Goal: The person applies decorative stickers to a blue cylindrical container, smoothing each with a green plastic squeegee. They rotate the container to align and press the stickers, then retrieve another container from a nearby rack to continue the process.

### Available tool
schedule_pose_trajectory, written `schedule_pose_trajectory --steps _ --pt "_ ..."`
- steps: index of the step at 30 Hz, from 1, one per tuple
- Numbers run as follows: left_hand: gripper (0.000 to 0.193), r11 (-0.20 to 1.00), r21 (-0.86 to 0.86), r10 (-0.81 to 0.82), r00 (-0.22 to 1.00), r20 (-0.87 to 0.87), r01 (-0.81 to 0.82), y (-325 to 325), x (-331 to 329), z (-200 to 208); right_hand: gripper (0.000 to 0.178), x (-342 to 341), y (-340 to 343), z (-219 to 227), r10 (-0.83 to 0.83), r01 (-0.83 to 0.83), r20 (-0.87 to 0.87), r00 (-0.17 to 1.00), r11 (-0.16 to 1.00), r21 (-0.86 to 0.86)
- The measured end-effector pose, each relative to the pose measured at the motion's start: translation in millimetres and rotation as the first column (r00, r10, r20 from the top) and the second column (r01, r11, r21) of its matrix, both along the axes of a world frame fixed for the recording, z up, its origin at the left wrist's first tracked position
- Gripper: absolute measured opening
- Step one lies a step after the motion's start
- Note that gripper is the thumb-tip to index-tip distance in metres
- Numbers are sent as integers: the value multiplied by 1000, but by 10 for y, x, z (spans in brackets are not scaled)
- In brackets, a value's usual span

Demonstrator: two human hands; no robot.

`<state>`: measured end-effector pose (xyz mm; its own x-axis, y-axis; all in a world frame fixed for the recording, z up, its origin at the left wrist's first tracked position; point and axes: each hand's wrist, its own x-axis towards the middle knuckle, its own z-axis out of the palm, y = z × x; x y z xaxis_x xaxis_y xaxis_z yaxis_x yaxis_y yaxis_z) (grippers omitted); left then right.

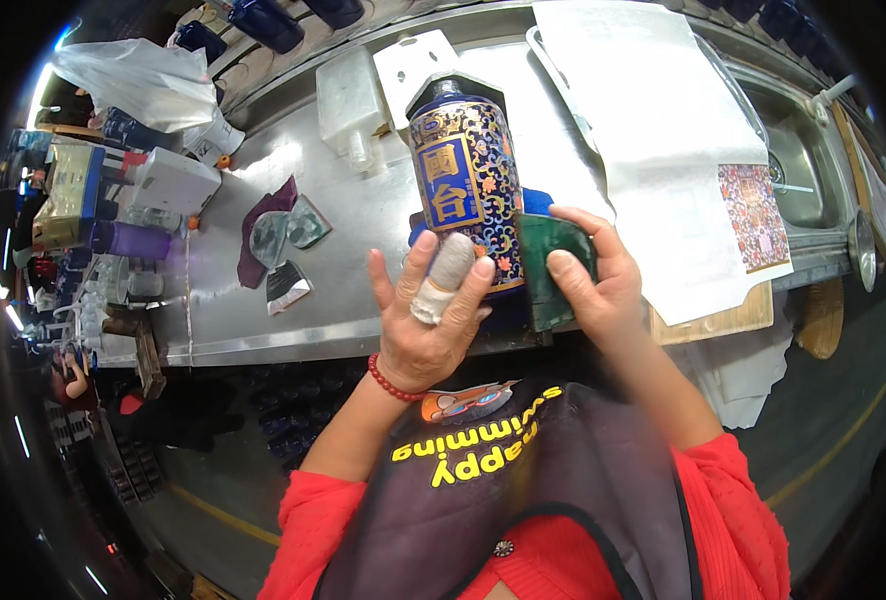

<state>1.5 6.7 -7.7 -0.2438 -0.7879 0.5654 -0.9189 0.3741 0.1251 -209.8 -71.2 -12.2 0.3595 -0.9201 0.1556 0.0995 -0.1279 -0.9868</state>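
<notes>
A dark blue bottle (494,170) with a gold and coloured floral pattern lies on a blue support (536,201), its neck pointing away from me. My left hand (426,335) is open over the bottle's lower left side, fingers spread. White wrapping covers one of its fingers, and a red bead bracelet circles the wrist. In my right hand (608,275) is a flat dark green scraper (540,265), gripped between thumb and fingers. Its straight edge stands along the bottle's right side, near the base; whether it touches is unclear.
White printed sheets (653,130) lie on a wooden board (723,316) to the right, beside a metal sink (803,160). Clear plastic containers (351,95) stand behind the bottle. Dark red and greenish scraps (268,230) rest on the metal table (348,270); a plastic bag (143,80) is far left.
</notes>
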Motion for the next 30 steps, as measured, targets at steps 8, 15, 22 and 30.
schedule_pose_trajectory --steps 8,15,22,30 --pt "34 978 -21 -198 956 215 207 -78 -48 185 37 -40 -75 -92 -94 73 132 987 985 154" --pt "55 993 74 101 985 -140 -92 -50 -92 140 38 84 -70 92 -29 29 89 996 1000 -1" --pt "36 989 -135 -34 986 165 57 -71 -12 81 37 50 -102 -14 -79 54 183 980 989 139" --pt "57 998 -21 -52 998 28 52 -124 -51 226 37 101 -101 60 -86 70 154 984 992 107"
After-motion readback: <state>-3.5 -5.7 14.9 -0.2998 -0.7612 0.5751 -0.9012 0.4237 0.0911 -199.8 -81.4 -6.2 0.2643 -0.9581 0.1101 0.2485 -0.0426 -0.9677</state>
